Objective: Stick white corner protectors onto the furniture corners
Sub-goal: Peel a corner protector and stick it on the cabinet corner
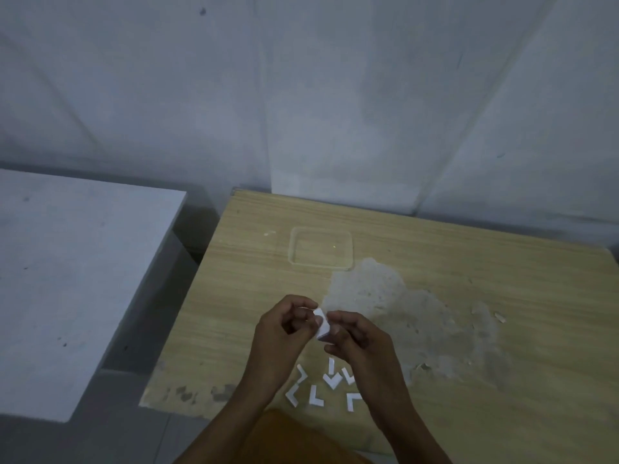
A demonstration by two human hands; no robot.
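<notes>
Early stage | left hand [284, 324] and right hand [355, 339] pinching one small white L-shaped corner protector [321, 324] above worn light-wood table [254, 262] | loose white L-shaped pieces [321, 386] lying below | no protected corner showing.

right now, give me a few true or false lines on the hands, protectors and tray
1. Both hands hold one protector. True: left hand, right hand.
2. Loose protectors lie in the tray. False: they lie on the table, near its front edge.
3. The clear tray sits beyond the hands. True.
4. The table is glass. False: wood grain, with a worn patch.
</notes>
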